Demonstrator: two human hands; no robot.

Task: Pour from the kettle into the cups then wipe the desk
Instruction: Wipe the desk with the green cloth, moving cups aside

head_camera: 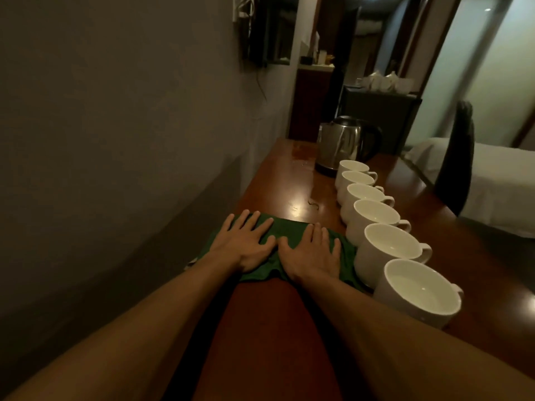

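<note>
Soft green cloth (289, 230) centre frame on glossy brown wooden counter (283, 183); left hand (246, 241) and right hand (311, 253) flat on it, fingers straight and spread, pressing, not gripping; cloth looks light and limp, likely bunches when pushed, so drive by palm pressure; long axis runs left-right across counter; row of white ceramic cups (376, 215) just beside its right edge, fragile, water-filled; wet patch (301, 153) by steel kettle (341, 143), upper centre.

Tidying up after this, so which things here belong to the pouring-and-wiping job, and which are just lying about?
In the job: steel electric kettle, six white ceramic cups, green cloth under the left hand and right hand, brown wooden desk.
Lying about: black chair, white-sheeted bed, dark cabinet, wall-mounted black screen.
</note>
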